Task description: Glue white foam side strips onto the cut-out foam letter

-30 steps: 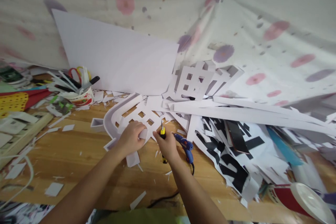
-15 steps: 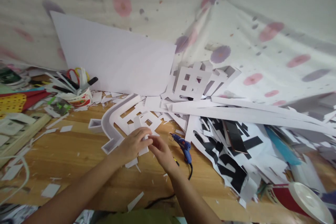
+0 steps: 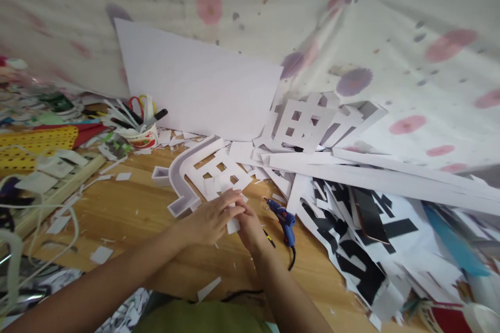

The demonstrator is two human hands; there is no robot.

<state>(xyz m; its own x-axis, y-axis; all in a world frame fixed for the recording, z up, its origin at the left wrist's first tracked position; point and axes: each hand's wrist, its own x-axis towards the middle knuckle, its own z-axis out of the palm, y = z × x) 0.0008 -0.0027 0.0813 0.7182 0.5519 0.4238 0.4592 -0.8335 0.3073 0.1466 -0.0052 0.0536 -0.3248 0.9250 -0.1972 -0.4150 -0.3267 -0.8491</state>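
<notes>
Bare forearms reach forward, converging. Palm-down left hand (image 3: 211, 218), fingers (image 3: 230, 202) stretched flat and close together. Just right of those fingers, touching: right hand (image 3: 250, 229), knuckles up, own fingers curled beneath left fingers (grip hidden).

Wooden floor (image 3: 128, 213), white foam letter (image 3: 178, 177), blue glue gun (image 3: 285, 218), paper scraps (image 3: 100, 255)

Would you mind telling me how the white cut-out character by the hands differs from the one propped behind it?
The near character lies flat on the wooden surface; the far character leans against the spotted cloth. The left hand and right hand meet at the near character's edge; the far character is untouched. The near character has a curved strip on its left; I see none on the far character. Both are white with square openings.
</notes>
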